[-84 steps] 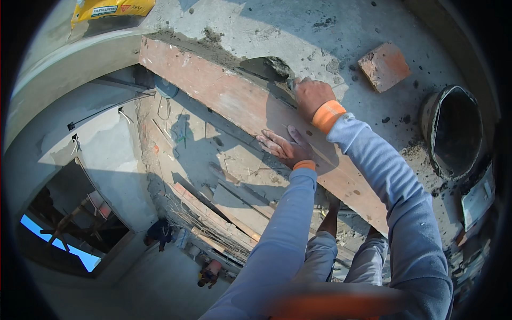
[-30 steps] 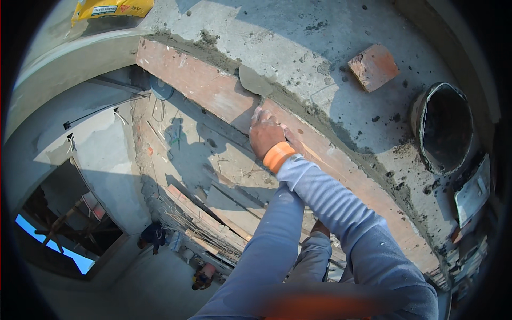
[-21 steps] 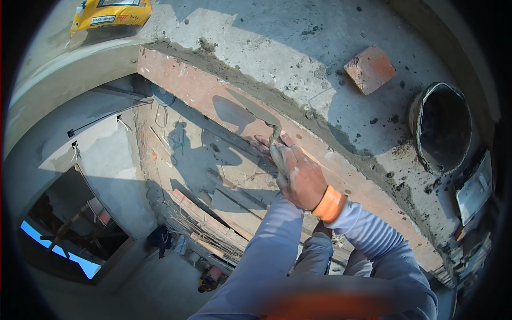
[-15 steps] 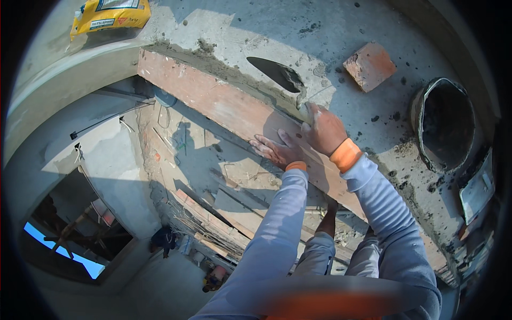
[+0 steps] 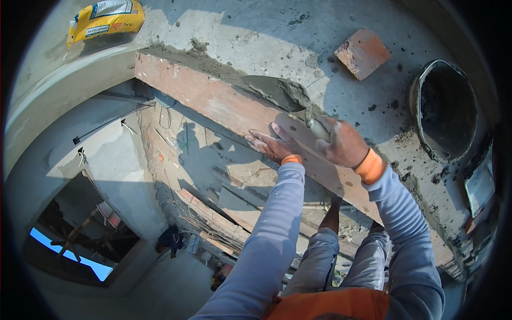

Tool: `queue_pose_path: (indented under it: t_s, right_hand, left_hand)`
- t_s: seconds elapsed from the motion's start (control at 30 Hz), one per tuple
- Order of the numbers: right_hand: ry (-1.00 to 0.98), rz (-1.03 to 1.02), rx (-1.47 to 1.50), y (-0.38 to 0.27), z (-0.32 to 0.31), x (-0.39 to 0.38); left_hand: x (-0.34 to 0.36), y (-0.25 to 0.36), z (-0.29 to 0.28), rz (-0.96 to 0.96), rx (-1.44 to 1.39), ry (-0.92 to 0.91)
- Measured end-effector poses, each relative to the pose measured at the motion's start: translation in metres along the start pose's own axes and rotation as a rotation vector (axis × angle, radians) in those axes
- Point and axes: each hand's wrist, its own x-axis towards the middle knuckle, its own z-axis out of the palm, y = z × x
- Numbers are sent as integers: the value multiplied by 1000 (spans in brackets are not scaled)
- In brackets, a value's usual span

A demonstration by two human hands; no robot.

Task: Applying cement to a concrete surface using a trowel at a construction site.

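Observation:
My right hand (image 5: 346,141) is wrapped round the handle of a trowel (image 5: 274,90). The trowel's mortar-smeared blade points left and lies along the far edge of a long reddish plank (image 5: 208,96). Grey mortar (image 5: 186,58) runs in a strip along that same edge, on the concrete side. Flat against the plank's face, my left hand (image 5: 274,144) rests with its fingers spread. The contact between blade and mortar is partly hidden by the blade itself.
A yellow bag (image 5: 106,21) lies at the far left. On the concrete slab (image 5: 256,32) are a broken brick (image 5: 362,53) and a black bucket (image 5: 445,112). Beyond the plank's near side the level drops to a floor with loose boards (image 5: 213,213) and a person (image 5: 169,240).
My right hand has shifted right and toward me, turning the trowel so its blade lies along the plank's edge. The left hand stays nearly in place on the plank.

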Motion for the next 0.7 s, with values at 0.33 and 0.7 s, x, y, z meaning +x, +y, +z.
queue_pose_path:
  t_s: [0.33,0.7]
  right_hand:
    - [618,77,-115,31,14,-55]
    - [70,208,-383,26,53,-34]
  left_hand:
    - [-4,2,7,20,-47,25]
    - [5,-9,11,-9,-62,45]
